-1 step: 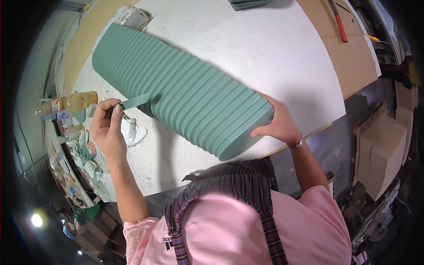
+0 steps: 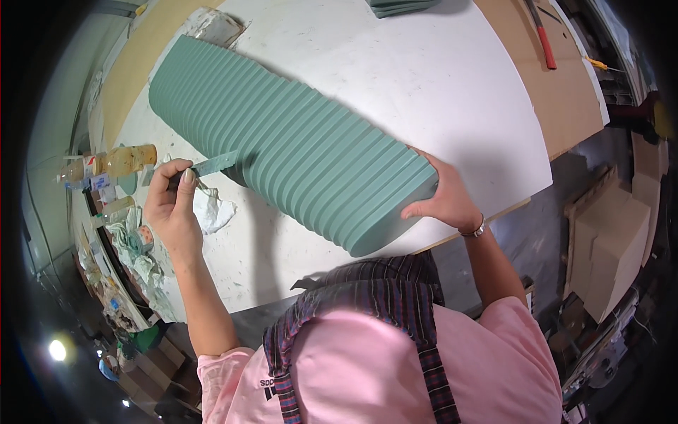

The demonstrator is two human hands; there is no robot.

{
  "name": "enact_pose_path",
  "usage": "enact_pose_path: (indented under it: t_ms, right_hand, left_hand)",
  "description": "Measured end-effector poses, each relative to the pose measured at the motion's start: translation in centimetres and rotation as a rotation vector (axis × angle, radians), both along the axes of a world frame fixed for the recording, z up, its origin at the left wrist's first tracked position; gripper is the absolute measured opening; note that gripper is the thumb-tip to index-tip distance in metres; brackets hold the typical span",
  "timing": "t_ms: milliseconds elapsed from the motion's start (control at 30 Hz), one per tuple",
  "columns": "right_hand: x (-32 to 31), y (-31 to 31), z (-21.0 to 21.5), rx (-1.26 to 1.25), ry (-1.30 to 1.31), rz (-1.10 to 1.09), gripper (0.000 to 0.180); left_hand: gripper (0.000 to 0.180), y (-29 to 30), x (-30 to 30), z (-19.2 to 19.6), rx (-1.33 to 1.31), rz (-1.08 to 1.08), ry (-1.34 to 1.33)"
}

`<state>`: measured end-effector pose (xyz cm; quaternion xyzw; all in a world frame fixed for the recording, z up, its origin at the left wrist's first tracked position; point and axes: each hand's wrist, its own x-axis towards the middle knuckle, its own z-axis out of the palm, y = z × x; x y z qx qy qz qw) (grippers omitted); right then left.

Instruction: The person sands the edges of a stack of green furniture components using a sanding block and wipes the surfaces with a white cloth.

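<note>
A long row of green, rounded flat pieces [image 2: 282, 145], pressed face to face, lies slantwise across the white tabletop [image 2: 452, 78]. My right hand [image 2: 452, 196] grips its near right end, thumb on the flat end face and fingers behind the far edge. Between thumb and fingers, my left hand [image 2: 174, 194] pinches a thin, flat green strip [image 2: 217, 163], possibly a scraper blade. The strip's far tip reaches the left side of the row; whether it touches cannot be seen. A crumpled white cloth [image 2: 212, 212] lies beside my left hand.
Bottles with yellowish liquid [image 2: 131, 161] and crumpled pale cloths [image 2: 145, 272] sit at the left. A whitish block [image 2: 214, 27] stands behind the row's far end. More green pieces [image 2: 401, 6] lie at the back, a red-handled tool [image 2: 546, 48] far right. Cardboard boxes [image 2: 613, 247] stand at right.
</note>
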<state>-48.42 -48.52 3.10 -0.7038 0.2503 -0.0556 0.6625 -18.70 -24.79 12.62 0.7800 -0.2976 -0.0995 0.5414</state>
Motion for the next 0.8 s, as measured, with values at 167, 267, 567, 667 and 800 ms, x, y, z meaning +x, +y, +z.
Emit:
enact_pose_path:
  t_ms: [167, 267, 567, 667, 800]
  right_hand:
    - [-0.1, 0.1, 0.4, 0.031, 0.056, 0.005, 0.093]
    - [-0.1, 0.3, 0.1, 0.035, 0.041, -0.003, 0.092]
    - [-0.5, 0.4, -0.5, 0.032, -0.053, -0.043, 0.092]
    - [-0.5, 0.5, -0.7, 0.022, -0.076, -0.049, 0.094]
    - [-0.3, 0.5, -0.9, 0.001, -0.13, -0.051, 0.096]
  left_hand:
    - [0.009, 1.0, -1.0, -0.5, -0.007, 0.012, 0.051]
    - [0.009, -0.3, -2.0, -0.8, -0.033, -0.042, 0.091]
    - [0.006, -8.6, -6.3, 0.0, 0.089, -0.317, -0.268]
    - [0.01, -10.5, -7.1, 0.5, 0.093, -0.38, -0.379]
    - [0.015, -12.1, -7.6, 0.9, 0.116, -0.47, -0.532]
